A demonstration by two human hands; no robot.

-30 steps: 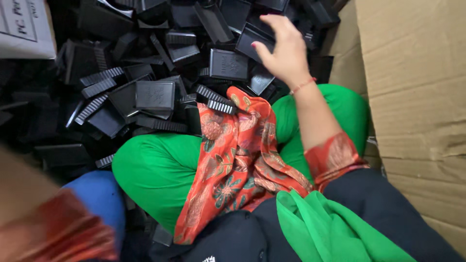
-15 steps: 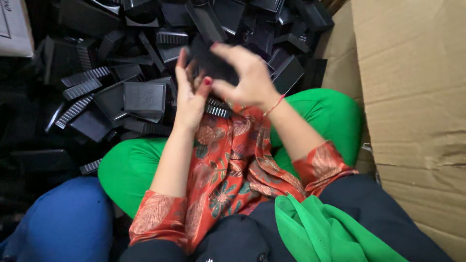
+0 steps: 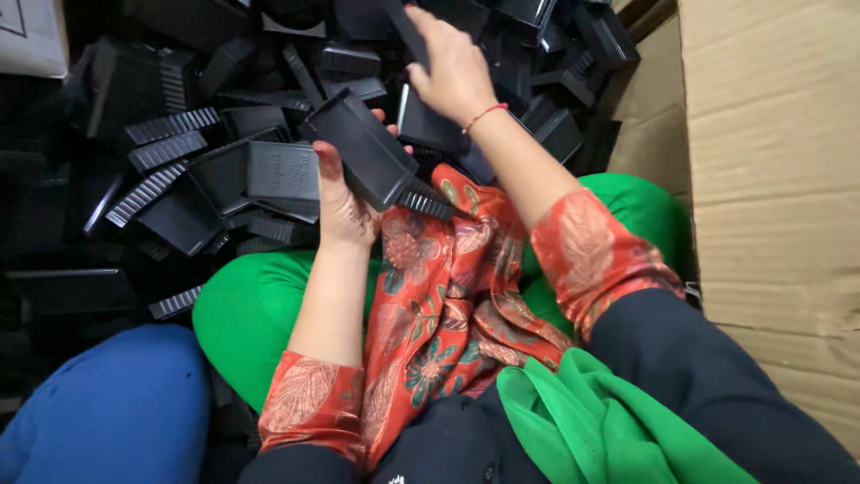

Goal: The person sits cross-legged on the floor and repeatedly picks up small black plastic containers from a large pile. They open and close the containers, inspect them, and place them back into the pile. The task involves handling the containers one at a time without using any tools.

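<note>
Left hand (image 3: 345,202) grips a black rectangular plastic tray (image 3: 363,148), held tilted above the lap, fingers closed round its lower edge. Right hand (image 3: 452,67) reaches further out, fingers closed on a thin black plastic piece (image 3: 405,31) at the top of the heap of black plastic parts (image 3: 193,170). The heap lies directly ahead of the knees, which are clad in green cloth (image 3: 246,309). A red patterned scarf (image 3: 443,287) drapes over the lap. A cardboard wall (image 3: 770,179) stands on the right. A blue object (image 3: 107,408) sits lower left.
</note>
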